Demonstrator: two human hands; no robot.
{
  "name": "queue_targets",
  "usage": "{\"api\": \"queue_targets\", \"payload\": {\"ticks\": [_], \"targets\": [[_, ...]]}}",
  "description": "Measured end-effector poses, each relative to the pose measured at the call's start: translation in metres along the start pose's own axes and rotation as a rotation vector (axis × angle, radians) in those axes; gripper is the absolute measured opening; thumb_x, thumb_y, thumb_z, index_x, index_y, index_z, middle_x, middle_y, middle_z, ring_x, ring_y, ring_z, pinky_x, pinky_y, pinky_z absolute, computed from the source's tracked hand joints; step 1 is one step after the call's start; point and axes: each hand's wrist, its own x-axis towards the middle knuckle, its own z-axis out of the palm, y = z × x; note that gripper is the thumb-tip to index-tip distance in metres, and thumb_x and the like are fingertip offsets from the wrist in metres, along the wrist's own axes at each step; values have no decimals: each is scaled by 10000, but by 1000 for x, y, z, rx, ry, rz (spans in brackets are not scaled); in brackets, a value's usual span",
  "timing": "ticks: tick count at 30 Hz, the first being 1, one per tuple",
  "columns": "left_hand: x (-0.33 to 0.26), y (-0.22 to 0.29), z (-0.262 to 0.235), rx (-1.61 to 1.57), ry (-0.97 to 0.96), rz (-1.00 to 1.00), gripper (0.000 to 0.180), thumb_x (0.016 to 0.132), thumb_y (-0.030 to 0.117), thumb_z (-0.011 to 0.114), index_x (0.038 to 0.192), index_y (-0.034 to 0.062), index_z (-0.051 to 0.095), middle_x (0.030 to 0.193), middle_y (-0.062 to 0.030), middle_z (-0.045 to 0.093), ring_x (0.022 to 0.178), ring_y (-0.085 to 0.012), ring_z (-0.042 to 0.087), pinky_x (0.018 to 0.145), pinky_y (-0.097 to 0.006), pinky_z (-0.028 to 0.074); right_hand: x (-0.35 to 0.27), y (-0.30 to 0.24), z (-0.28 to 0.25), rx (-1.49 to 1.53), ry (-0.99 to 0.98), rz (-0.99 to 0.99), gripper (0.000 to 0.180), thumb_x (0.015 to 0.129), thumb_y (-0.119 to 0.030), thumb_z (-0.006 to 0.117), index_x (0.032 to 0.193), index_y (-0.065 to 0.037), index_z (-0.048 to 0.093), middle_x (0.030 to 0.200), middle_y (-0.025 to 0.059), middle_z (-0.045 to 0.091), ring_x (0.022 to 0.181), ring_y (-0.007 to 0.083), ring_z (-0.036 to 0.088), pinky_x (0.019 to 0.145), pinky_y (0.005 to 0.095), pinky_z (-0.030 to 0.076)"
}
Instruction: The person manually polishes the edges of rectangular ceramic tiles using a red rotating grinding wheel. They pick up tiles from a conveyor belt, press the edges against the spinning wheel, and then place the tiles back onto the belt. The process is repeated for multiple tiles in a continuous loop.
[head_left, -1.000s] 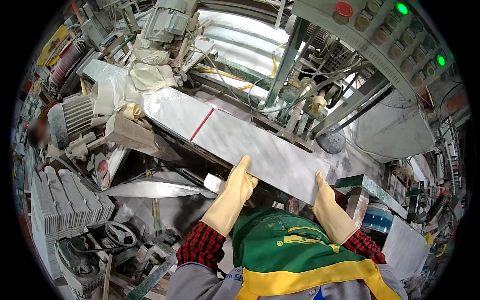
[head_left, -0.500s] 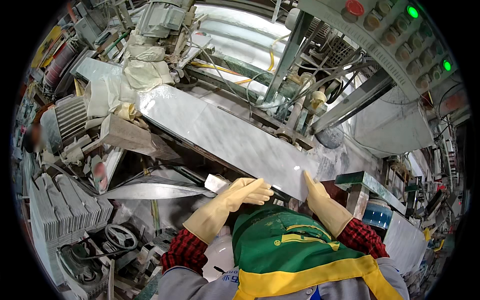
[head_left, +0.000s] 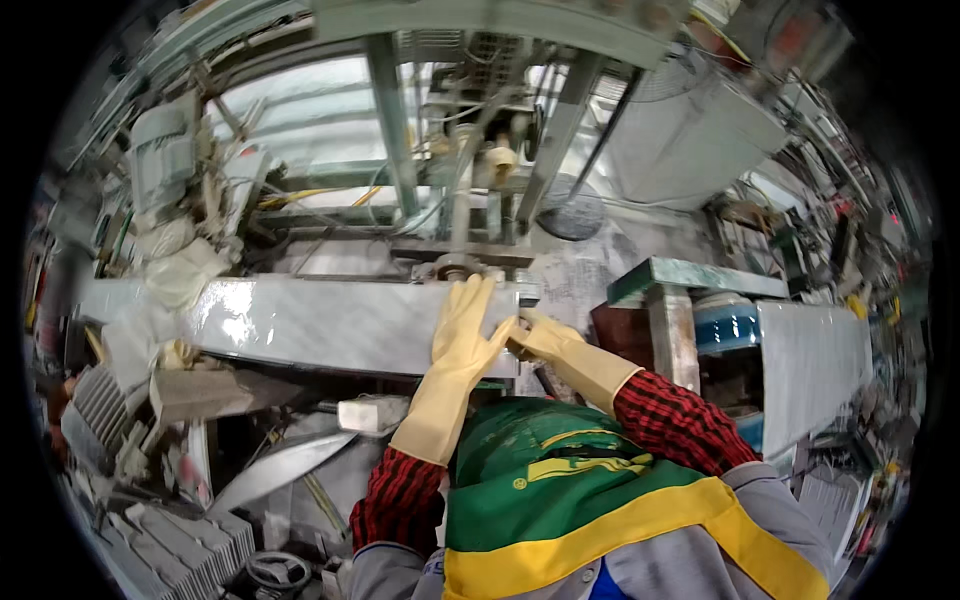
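Note:
A long pale grey stone slab (head_left: 330, 320), wet and shiny toward its left part, lies crosswise in front of me on a narrow machine bed. My left hand (head_left: 463, 325), in a cream rubber glove, rests flat on the slab near its right end. Its fingers are stretched away from me and its thumb points right. At that right end is my right hand (head_left: 555, 342), gloved alike, with the fingers bent about the slab's end corner. The left thumb tip meets the right fingers, and part of the right hand's grip is hidden.
A motor (head_left: 163, 155) with draped cloth stands over the slab's left part. A green-edged stand (head_left: 700, 275) is at my right, beside a blue drum (head_left: 726, 328) and a wet pale panel (head_left: 810, 365). Stacked grey strips (head_left: 190, 545) sit lower left. A white block (head_left: 372, 413) lies nearer.
The view has turned, so the slab now runs level across it. My left hand has moved from the near edge onto the slab's top. My right hand's fingers have bent at its end.

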Motion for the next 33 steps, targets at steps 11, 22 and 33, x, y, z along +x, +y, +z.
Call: {"api": "queue_targets", "payload": {"ticks": [11, 22, 33], "targets": [[1, 15, 37, 479, -115, 139, 737, 789, 276, 774, 1437, 73, 489, 1488, -196, 474, 1389, -416, 393, 1178, -494, 279, -102, 169, -111, 292, 215, 3, 522, 944, -316, 637, 1369, -20, 580, 1248, 159, 689, 1117, 238, 659, 959, 338, 504], [-10, 13, 43, 615, -100, 24, 641, 916, 291, 667, 1485, 80, 460, 1545, -206, 423, 1414, -432, 371, 1190, -518, 249, -236, 274, -194, -133, 1094, 233, 417, 868, -208, 625, 1245, -30, 637, 1123, 206, 714, 1042, 384, 673, 919, 444, 529], [-25, 1, 51, 736, -9, -49, 555, 989, 300, 576, 1477, 59, 464, 1532, -232, 430, 1389, -448, 388, 1168, -513, 280, -309, 403, -232, -591, 1210, 490, 690, 684, -227, 743, 1296, -6, 513, 1290, 182, 534, 1247, 372, 483, 1083, 440, 401]]}}
